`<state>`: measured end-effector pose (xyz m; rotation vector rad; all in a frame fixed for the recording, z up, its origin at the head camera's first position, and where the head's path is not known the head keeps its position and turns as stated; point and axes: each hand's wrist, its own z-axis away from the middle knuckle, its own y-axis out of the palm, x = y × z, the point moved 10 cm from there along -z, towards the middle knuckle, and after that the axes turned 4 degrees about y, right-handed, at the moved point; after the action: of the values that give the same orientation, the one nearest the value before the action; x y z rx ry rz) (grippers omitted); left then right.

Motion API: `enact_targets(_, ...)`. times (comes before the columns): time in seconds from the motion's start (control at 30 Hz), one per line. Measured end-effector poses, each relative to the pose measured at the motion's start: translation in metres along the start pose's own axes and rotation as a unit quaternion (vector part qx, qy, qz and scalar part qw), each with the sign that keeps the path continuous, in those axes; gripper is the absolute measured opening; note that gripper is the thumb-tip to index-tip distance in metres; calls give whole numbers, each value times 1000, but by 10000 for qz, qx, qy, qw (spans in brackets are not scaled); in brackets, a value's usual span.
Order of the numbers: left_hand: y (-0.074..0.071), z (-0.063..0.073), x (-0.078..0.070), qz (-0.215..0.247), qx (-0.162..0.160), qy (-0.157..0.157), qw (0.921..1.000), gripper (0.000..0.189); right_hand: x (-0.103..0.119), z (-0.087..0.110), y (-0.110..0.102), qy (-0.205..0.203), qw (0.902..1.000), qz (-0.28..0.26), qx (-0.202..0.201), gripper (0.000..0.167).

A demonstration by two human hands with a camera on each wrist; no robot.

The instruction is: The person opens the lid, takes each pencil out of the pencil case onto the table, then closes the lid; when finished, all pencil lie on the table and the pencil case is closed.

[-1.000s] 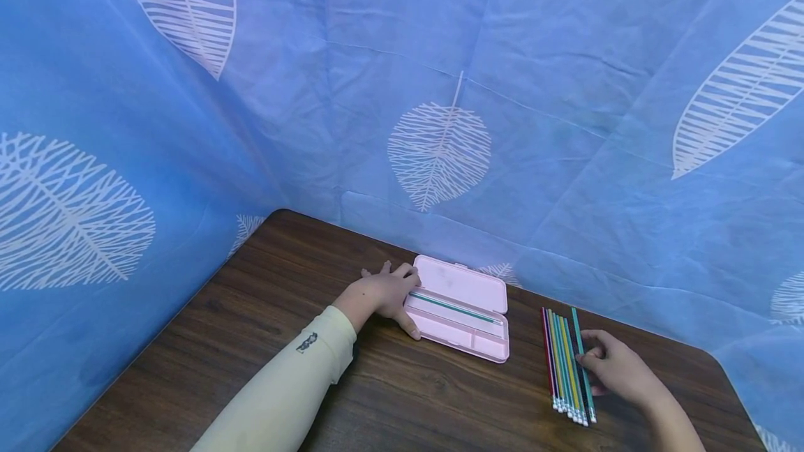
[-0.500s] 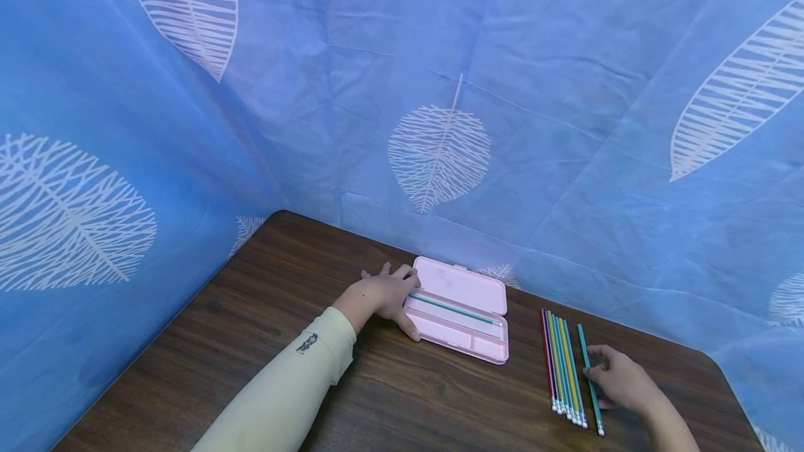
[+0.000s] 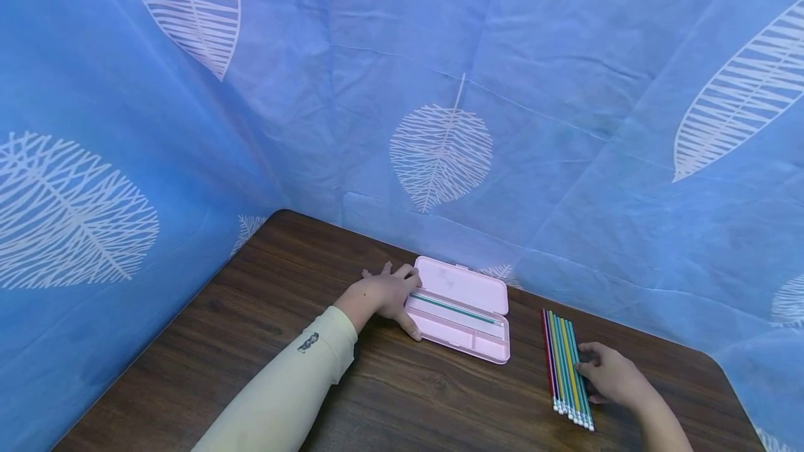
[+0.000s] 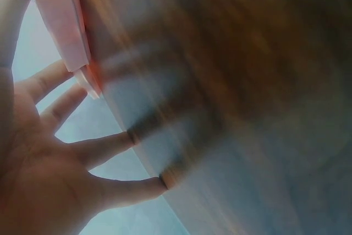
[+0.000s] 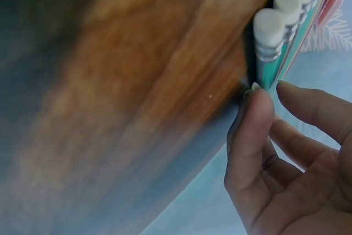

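Observation:
My left hand (image 3: pixel 386 293) rests at the left end of an open pink pencil case (image 3: pixel 460 287), fingers spread and straight, with the thumb at the front side. In the left wrist view, fingertips touch the end of the case. One green pencil (image 3: pixel 458 309) lies inside it. To the right, a row of pencils (image 3: pixel 561 361) in red, purple, yellow and green lies side by side, white erasers towards me. My right hand (image 3: pixel 612 374) pinches the outermost green pencil (image 5: pixel 268 71) between thumb and forefinger, against the row's right side. Its other fingers are curled beneath.
The dark wooden table (image 3: pixel 433 396) has rounded far corners. A blue cloth (image 3: pixel 565 124) with white leaf prints hangs behind it and along the left side. A small compartment (image 3: pixel 490 348) sits at the case's front right.
The right hand first drew the green pencil right, away from the row, then brought it back left against the row. The left hand and pencil case have stayed in place.

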<state>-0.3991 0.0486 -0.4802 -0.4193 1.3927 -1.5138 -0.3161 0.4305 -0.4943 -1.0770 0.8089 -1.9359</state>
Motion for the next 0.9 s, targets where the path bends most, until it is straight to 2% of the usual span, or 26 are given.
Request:
enact_targets(0.33, 0, 0, 0, 16, -13, -33, 10000, 105, 4, 1, 0, -21, 10000, 49, -8, 58)
enact_targets(0.53, 0, 0, 0, 25, -29, -11, 10000, 104, 15, 4, -12, -181, 9987, 209, -435, 55)
enact_targets(0.7, -1, -1, 0, 20, -56, -5, 10000, 104, 36, 7, -18, -347, 9963, 281, -738, 53)
enact_targets(0.9, 1, -1, 0, 46, -33, -3, 10000, 104, 72, 7, -9, -636, 9928, 410, -933, 49)
